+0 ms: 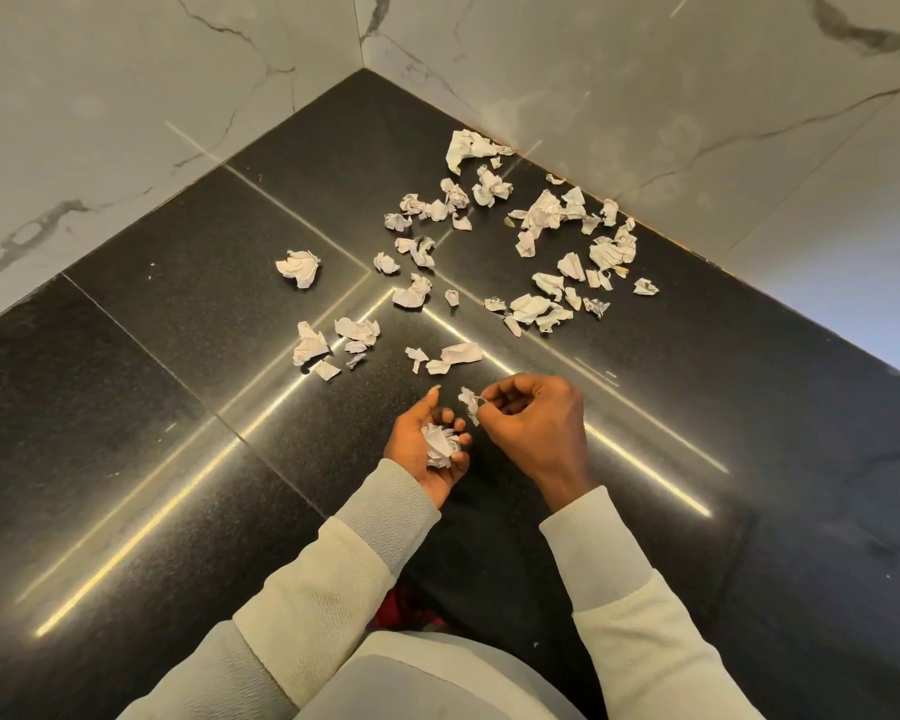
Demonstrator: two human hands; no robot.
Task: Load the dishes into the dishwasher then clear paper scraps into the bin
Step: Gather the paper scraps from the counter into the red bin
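Note:
Several crumpled white paper scraps [489, 252] lie scattered over a black polished countertop [178, 407] in a corner. My left hand [427, 449] is turned palm up near the middle of the view, its fingers curled round a small wad of collected scraps [440, 444]. Just to its right, my right hand [533, 423] pinches one small scrap [470, 402] between thumb and fingertips, a little above the cupped left palm. The nearest loose scraps [453, 356] lie just beyond both hands.
Two white marble-patterned walls [645, 70] meet at the far corner and bound the countertop at the back. One lone scrap [300, 267] sits apart on the left. No bin or dishwasher is in view.

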